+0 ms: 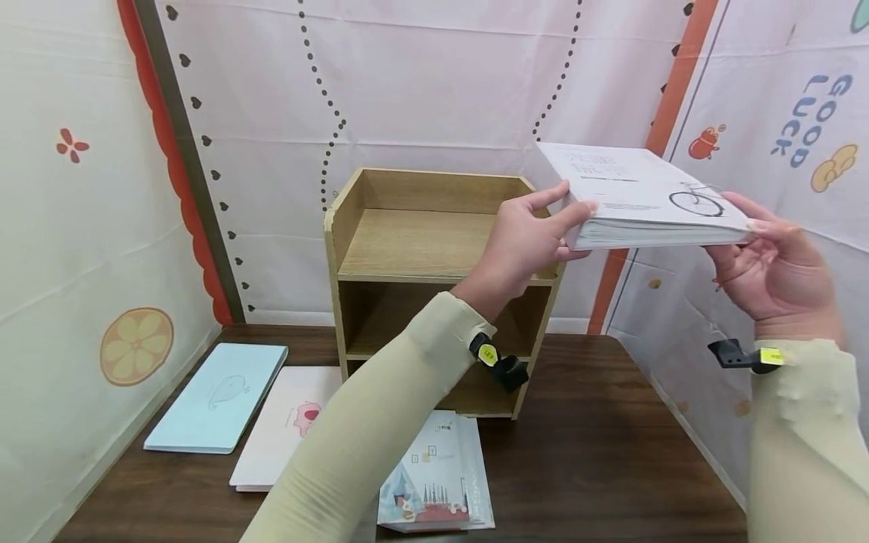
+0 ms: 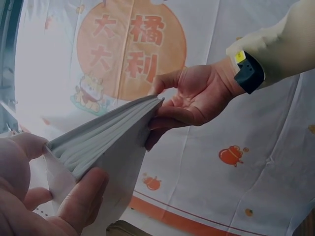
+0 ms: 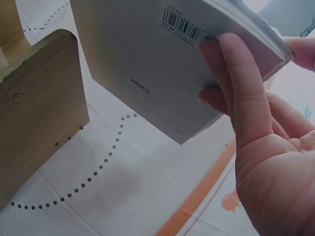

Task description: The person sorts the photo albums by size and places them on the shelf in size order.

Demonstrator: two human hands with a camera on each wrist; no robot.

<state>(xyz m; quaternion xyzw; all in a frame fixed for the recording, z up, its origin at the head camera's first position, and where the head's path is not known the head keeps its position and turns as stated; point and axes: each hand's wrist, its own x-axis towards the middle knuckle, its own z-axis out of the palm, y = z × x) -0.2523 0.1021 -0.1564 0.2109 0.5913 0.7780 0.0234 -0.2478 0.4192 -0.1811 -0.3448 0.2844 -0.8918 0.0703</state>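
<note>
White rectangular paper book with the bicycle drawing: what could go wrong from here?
The white paper book is held aloft by its two sides, so it might slip if the left hand or right hand loosens. Its edge could also knock the light-brown wooden shelf nearby.

"GOOD LUCK" [image 1: 826,111] stands in blue capitals on the cloth [image 1: 753,98] to the right of the white book [image 1: 621,188]; beyond the book, in the left wrist view, 大橘大利 [image 2: 146,29] is printed on an orange disc [image 2: 172,49]. The book's underside bears a barcode [image 3: 181,24]; its digits, the top cover's lines and the yellow tags [image 1: 487,354] below the book are too small to read
</note>
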